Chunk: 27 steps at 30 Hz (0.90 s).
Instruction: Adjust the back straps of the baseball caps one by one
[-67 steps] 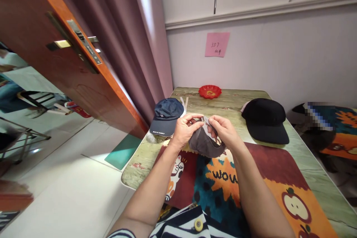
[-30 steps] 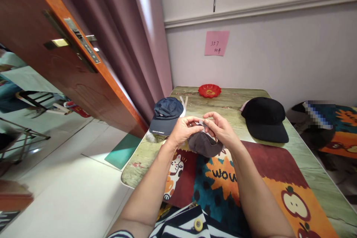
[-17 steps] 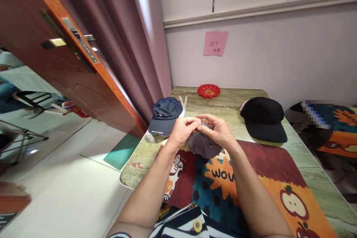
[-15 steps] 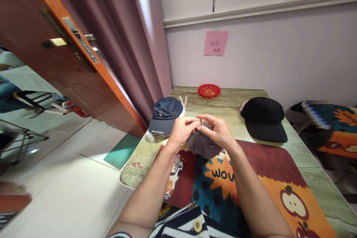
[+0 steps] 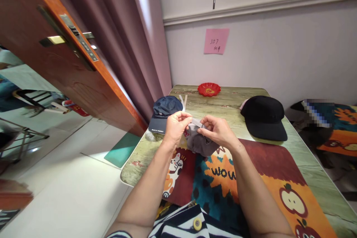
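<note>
1. here's the left hand (image 5: 177, 128), thumb and finger closed on a pale grey strap (image 5: 196, 122)!
2. right hand (image 5: 216, 131) pinches its other end.
3. grey cap (image 5: 201, 145) sits just below, over the patterned mat (image 5: 269, 156).
4. strap handling seems in hand; next move likely calls for steady pinches.

A red scalloped plate (image 5: 209, 89) lies at twelve o'clock on the wood-patterned desk (image 5: 231, 106); beyond it, a pink note (image 5: 216, 41) with handwriting, "357" on top, is on the pale wall (image 5: 259, 52). A black baseball cap (image 5: 263, 113) rests towards two o'clock, a navy baseball cap (image 5: 167, 105) with brim lettering at ten. At six o'clock spreads a colourful placemat (image 5: 259, 158) printed with "WOW", a cat and apples. A mauve curtain (image 5: 119, 37) hangs towards eleven, a brown door (image 5: 69, 85) stands ajar at ten, and a green mat (image 5: 122, 150) lies on the floor (image 5: 75, 189) at nine.
</note>
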Each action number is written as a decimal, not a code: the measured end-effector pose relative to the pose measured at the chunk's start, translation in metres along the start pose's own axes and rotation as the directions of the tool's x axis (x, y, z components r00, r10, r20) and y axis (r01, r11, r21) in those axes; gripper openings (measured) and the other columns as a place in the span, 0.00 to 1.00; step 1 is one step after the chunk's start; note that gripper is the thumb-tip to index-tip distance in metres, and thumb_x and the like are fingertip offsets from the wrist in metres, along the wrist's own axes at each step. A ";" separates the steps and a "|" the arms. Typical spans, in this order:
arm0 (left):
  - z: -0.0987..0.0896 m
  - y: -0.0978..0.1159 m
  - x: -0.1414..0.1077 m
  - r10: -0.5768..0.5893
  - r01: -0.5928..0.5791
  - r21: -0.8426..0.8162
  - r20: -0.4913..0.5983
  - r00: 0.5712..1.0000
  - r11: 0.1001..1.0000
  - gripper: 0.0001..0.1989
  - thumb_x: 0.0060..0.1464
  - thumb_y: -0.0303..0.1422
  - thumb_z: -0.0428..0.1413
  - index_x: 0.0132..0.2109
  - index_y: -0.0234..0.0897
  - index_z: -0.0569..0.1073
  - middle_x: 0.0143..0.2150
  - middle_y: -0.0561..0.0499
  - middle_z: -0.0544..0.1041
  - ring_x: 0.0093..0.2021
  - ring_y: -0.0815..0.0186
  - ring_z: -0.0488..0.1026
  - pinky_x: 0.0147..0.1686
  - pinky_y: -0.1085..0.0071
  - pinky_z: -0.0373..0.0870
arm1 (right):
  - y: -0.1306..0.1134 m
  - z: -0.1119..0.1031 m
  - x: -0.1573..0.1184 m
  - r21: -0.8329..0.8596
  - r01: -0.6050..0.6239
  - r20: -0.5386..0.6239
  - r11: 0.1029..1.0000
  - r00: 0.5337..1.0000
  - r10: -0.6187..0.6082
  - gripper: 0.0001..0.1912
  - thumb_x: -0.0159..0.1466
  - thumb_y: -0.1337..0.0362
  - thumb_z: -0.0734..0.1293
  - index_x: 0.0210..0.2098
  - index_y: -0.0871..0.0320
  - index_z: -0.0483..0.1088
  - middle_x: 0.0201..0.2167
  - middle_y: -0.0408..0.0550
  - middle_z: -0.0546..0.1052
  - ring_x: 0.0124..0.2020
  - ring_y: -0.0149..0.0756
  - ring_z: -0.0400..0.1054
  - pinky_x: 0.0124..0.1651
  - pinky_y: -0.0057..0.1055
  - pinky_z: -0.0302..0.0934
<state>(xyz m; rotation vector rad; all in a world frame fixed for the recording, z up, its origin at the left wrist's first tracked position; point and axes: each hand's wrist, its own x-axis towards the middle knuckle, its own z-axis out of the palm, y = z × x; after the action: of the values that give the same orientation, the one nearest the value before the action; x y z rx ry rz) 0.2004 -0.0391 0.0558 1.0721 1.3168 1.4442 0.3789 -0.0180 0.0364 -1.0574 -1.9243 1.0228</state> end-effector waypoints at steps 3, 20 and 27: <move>-0.002 -0.001 0.000 -0.015 0.015 -0.002 0.012 1.000 1.000 0.11 0.42 0.34 0.65 0.33 0.33 0.76 0.24 0.56 0.73 0.19 0.76 0.64 0.20 0.78 0.57 | 0.002 -0.002 -0.001 0.056 -0.047 0.068 0.997 0.997 0.043 0.09 0.57 0.60 0.71 0.35 0.55 0.69 0.19 0.35 0.65 0.20 0.27 0.56 0.24 0.25 0.50; 0.002 -0.001 -0.002 -0.113 0.010 0.250 0.399 0.910 0.968 0.18 0.53 0.41 0.60 0.46 0.33 0.77 0.21 0.56 0.70 0.16 0.75 0.61 0.16 0.77 0.54 | 0.005 -0.002 0.002 0.512 -0.122 0.165 0.851 0.985 0.042 0.08 0.59 0.62 0.68 0.38 0.57 0.69 0.26 0.39 0.70 0.24 0.27 0.61 0.28 0.25 0.55; -0.002 -0.002 0.000 -0.145 0.024 0.304 0.381 0.913 0.952 0.16 0.51 0.43 0.63 0.39 0.34 0.74 0.19 0.58 0.67 0.16 0.75 0.62 0.15 0.79 0.53 | 0.017 -0.001 0.005 0.636 -0.199 0.221 0.746 0.973 0.071 0.15 0.64 0.50 0.66 0.39 0.56 0.68 0.24 0.41 0.71 0.24 0.31 0.64 0.29 0.27 0.57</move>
<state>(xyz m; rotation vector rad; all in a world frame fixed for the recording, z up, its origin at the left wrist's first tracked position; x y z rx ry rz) 0.1980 -0.0392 0.0533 1.4006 1.2795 0.9121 0.3834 -0.0068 0.0227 -0.7039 -1.4245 1.7681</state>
